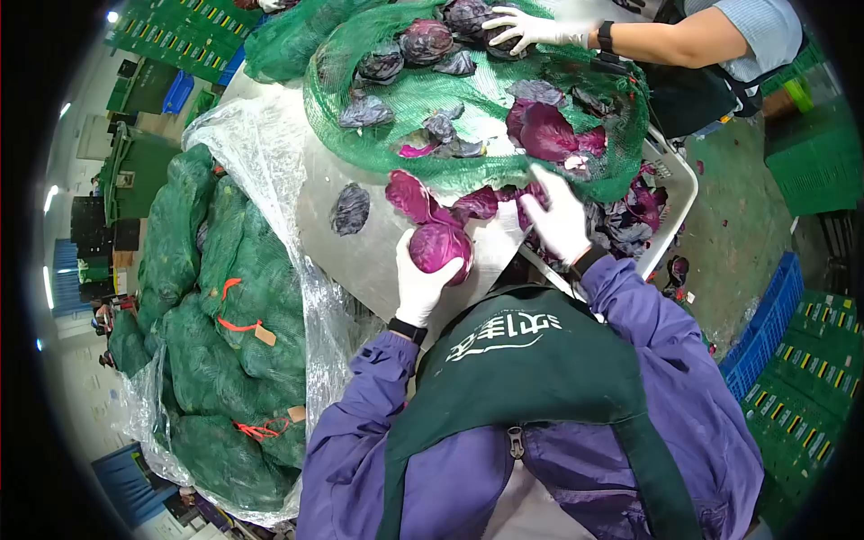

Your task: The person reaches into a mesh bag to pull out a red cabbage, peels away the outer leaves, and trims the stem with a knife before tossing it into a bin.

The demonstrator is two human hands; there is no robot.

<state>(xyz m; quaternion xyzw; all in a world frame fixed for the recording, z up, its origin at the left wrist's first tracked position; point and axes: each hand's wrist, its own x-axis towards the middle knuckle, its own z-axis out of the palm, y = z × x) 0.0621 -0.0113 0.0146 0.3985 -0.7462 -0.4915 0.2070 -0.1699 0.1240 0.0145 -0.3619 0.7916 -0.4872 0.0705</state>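
A round red cabbage (439, 248) with loosened outer leaves rests in my left hand (421, 283), whose white-gloved fingers wrap its left and lower side. To the right, my right hand (560, 218), also gloved, is held above the corner where table and bin meet, beside loose purple leaves; its fingers are partly blurred, and whether they hold a leaf is not clear. Peeled leaves (408, 196) lie just above the cabbage. A dark wilted leaf (350, 209) lies on the metal table (324, 166) to the left.
A green mesh bag (486, 108) with cabbages and leaves spreads over the table. A co-worker's gloved hand (526, 29) touches a cabbage there. A white bin (681, 198) of leaves stands right. Full green mesh sacks (243, 333) are piled left, and a blue crate (763, 324) stands right.
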